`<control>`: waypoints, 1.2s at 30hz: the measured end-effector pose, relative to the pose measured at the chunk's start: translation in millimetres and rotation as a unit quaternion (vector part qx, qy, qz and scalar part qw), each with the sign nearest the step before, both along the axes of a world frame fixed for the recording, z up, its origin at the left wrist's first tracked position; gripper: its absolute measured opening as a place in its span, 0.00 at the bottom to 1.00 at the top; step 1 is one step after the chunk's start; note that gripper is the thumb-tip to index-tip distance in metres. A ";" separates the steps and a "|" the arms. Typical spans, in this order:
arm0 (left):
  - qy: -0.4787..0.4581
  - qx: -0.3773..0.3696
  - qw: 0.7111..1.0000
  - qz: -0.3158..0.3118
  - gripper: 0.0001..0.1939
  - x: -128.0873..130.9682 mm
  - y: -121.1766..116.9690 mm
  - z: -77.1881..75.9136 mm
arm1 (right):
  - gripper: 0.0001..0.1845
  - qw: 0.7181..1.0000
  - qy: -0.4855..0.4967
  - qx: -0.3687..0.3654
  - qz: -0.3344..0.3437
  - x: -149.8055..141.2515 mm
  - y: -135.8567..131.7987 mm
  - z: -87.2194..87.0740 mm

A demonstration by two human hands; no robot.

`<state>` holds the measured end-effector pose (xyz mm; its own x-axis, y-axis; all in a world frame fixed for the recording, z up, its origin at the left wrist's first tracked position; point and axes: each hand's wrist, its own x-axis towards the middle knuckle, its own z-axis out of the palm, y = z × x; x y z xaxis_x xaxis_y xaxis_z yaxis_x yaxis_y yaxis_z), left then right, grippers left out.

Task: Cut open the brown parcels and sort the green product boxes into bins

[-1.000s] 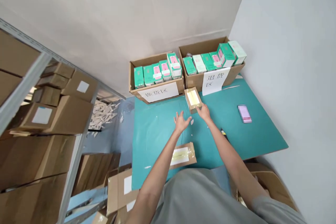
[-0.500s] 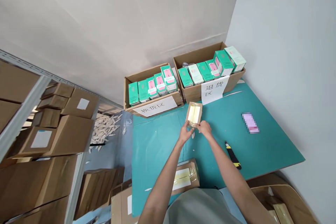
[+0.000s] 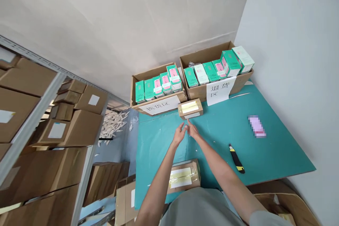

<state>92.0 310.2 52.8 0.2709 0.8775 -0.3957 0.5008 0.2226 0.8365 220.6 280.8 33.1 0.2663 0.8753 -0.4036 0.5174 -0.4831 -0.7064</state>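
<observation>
A small brown parcel (image 3: 190,108) with yellow tape lies flat on the teal mat (image 3: 217,137), just in front of two open cartons. My left hand (image 3: 179,135) and my right hand (image 3: 192,130) hover side by side just below it, touching nothing. The fingers of both are loosely stretched toward the parcel, and both hands are empty. A second taped brown parcel (image 3: 183,176) rests at the near edge of the mat, close to my body.
Two open cartons (image 3: 158,88) (image 3: 215,70) hold green and pink boxes and carry paper labels. A yellow-black box cutter (image 3: 236,159) and a pink blurred item (image 3: 256,126) lie at right. Shelves of brown boxes (image 3: 47,127) stand at left; more cartons sit below the table.
Both hands held the small parcel half a second ago. It now lies turned sideways nearer the cartons, and my hands have let go and drawn back a little.
</observation>
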 end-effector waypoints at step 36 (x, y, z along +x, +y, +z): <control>-0.152 -0.012 0.970 0.187 0.25 -218.4 -209.1 -23.2 | 0.25 0.991 0.000 0.046 0.125 -48.3 -216.8 55.9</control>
<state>-126.4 101.2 29.7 0.0430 0.9286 -0.3686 0.1120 0.3622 0.9254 172.3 64.0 89.0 0.0364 0.9468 -0.3198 0.6136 -0.2737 -0.7406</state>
